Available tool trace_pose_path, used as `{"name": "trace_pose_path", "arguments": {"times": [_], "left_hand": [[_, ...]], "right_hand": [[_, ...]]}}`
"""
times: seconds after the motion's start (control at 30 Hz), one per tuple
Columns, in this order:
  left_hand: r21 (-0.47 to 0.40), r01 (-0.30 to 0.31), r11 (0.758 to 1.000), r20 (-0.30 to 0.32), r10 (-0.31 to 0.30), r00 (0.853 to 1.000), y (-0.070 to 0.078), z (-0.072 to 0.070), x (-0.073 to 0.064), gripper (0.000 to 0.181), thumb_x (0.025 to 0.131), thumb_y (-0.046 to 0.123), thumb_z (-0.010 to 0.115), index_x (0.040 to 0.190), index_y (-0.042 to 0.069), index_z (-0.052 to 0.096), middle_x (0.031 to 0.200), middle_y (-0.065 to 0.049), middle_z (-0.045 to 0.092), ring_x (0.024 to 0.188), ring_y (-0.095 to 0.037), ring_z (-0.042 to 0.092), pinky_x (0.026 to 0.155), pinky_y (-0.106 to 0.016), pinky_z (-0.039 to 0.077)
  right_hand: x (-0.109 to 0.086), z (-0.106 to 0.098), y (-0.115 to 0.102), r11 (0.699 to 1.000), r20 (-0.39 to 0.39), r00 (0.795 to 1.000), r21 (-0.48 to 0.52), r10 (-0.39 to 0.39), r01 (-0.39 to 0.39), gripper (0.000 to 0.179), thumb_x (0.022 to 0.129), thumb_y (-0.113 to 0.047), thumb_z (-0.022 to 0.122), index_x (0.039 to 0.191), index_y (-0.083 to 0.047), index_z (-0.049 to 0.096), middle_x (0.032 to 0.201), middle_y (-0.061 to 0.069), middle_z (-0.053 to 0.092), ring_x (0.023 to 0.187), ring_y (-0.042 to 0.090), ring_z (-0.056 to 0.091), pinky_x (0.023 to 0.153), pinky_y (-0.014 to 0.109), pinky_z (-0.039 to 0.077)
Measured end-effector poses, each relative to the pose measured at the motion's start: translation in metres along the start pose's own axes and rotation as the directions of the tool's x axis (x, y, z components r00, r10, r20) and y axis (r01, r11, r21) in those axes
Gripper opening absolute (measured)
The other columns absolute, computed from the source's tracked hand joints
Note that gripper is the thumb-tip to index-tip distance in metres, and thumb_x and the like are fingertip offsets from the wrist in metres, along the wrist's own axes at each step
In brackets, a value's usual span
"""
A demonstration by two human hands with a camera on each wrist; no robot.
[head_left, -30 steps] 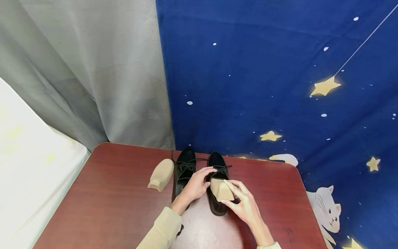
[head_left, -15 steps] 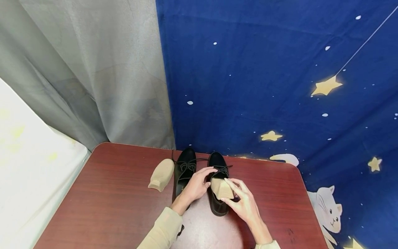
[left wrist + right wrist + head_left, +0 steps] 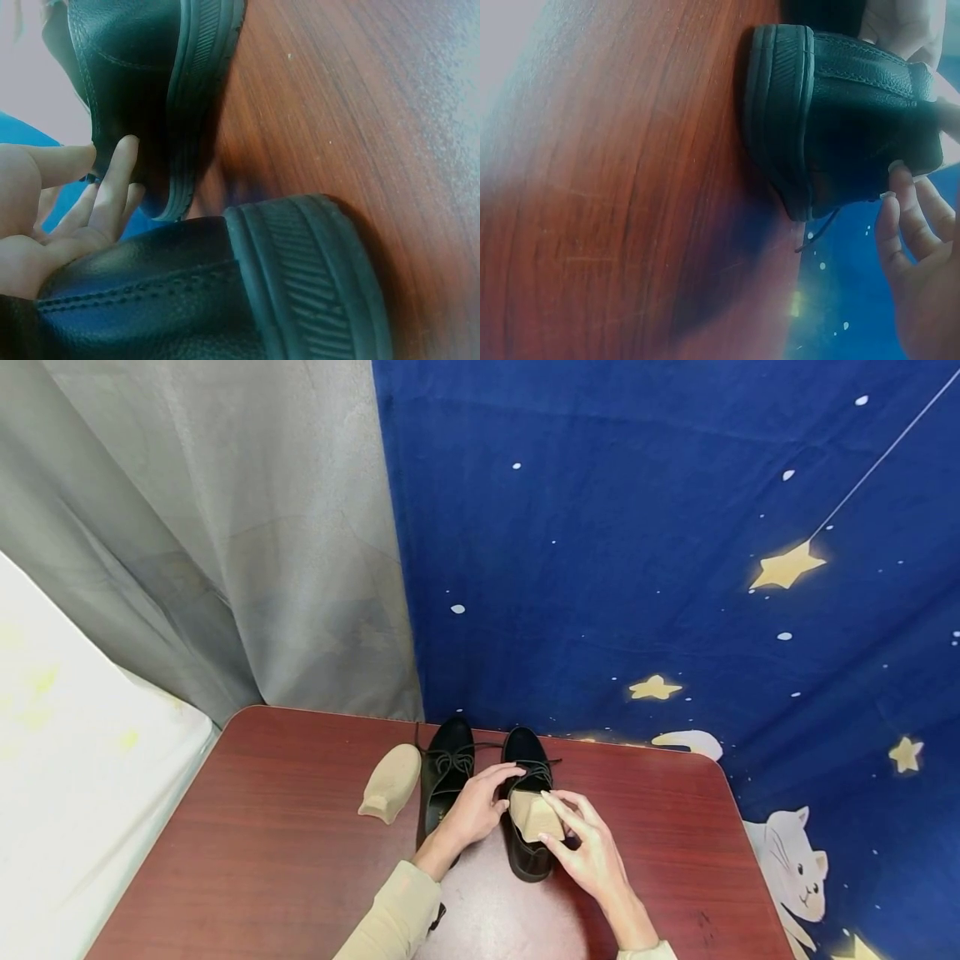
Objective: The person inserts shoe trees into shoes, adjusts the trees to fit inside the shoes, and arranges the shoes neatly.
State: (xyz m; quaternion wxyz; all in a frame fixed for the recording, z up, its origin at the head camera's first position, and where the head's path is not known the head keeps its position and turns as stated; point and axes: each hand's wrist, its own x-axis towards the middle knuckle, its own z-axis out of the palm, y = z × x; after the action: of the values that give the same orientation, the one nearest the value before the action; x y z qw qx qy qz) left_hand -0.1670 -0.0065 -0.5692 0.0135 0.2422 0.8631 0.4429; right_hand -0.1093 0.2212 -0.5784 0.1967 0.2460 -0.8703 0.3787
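Note:
Two black lace-up shoes stand side by side on the table, toes toward the wall. A beige moulded shoe insert (image 3: 542, 822) sits in the opening of the right-hand shoe (image 3: 529, 862), its blocky end sticking up. My right hand (image 3: 588, 847) pinches that end between thumb and fingers; in the right wrist view, fingertips also lie against the shoe's side (image 3: 847, 142). My left hand (image 3: 472, 808) holds the same shoe at its inner edge near the laces, and the forearm crosses the left-hand shoe (image 3: 450, 743). That shoe's heel is partly hidden.
A second beige insert (image 3: 392, 779) lies on the reddish-brown table (image 3: 300, 860), left of the shoes. Behind the table's far edge hang a grey curtain (image 3: 322, 568) and a blue star-patterned cloth (image 3: 600, 568). White cloth (image 3: 75, 777) is at the left.
The insert's near end has shifted slightly forward in the shoe, along with my right thumb. My left hand and both shoes have stayed in place.

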Motion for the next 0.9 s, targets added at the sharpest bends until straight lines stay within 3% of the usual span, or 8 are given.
{"name": "trace_pose_path", "arguments": {"times": [0.07, 0.37, 0.77, 0.9], "left_hand": [[0.0, 0.001, 1.0, -0.003, -0.001, 1.0, -0.0008, -0.0009, -0.0007, 0.057, 0.087, -0.008, 0.068, 0.138, 0.016, 0.058, 0.147, -0.01, 0.05, 0.133, -0.024, 0.049, 0.104, -0.042, 0.045], [0.03, 0.014, 0.999, 0.016, -0.014, 1.0, -0.0009, 0.0026, -0.0012, 0.057, 0.088, -0.007, 0.068, 0.138, 0.018, 0.058, 0.148, -0.008, 0.049, 0.129, -0.022, 0.053, 0.099, -0.038, 0.049], [0.029, 0.029, 0.999, 0.002, -0.029, 1.0, -0.0009, 0.0028, 0.0011, 0.056, 0.088, -0.006, 0.068, 0.138, 0.019, 0.058, 0.147, -0.005, 0.05, 0.128, -0.019, 0.054, 0.101, -0.036, 0.047], [0.028, 0.024, 0.999, 0.0, -0.024, 1.0, -0.0001, 0.0026, 0.0015, 0.056, 0.088, -0.006, 0.068, 0.138, 0.019, 0.058, 0.147, -0.005, 0.051, 0.124, -0.019, 0.056, 0.098, -0.036, 0.048]], "right_hand": [[0.0004, 0.0023, 0.0, 1.0, -0.006, 1.0, 0.005, 0.002, -0.002, 0.064, 0.077, -0.014, 0.085, 0.137, -0.017, 0.062, 0.132, 0.003, 0.058, 0.081, 0.009, 0.057, 0.066, 0.027, 0.048], [-0.0036, 0.0058, 0.0008, 0.999, -0.018, 1.0, 0.026, 0.02, -0.02, 0.064, 0.076, -0.012, 0.086, 0.136, -0.014, 0.063, 0.131, 0.011, 0.058, 0.072, 0.009, 0.054, 0.064, 0.013, 0.042], [0.0006, 0.0056, 0.0007, 1.0, -0.023, 1.0, -0.011, -0.008, 0.007, 0.07, 0.073, -0.01, 0.088, 0.137, -0.011, 0.061, 0.134, 0.009, 0.056, 0.072, 0.011, 0.055, 0.064, 0.014, 0.043], [0.002, 0.0043, 0.0013, 0.999, -0.025, 0.999, -0.037, -0.029, 0.028, 0.068, 0.073, -0.012, 0.088, 0.136, -0.015, 0.063, 0.135, 0.013, 0.056, 0.074, 0.011, 0.055, 0.064, 0.014, 0.043]]}}
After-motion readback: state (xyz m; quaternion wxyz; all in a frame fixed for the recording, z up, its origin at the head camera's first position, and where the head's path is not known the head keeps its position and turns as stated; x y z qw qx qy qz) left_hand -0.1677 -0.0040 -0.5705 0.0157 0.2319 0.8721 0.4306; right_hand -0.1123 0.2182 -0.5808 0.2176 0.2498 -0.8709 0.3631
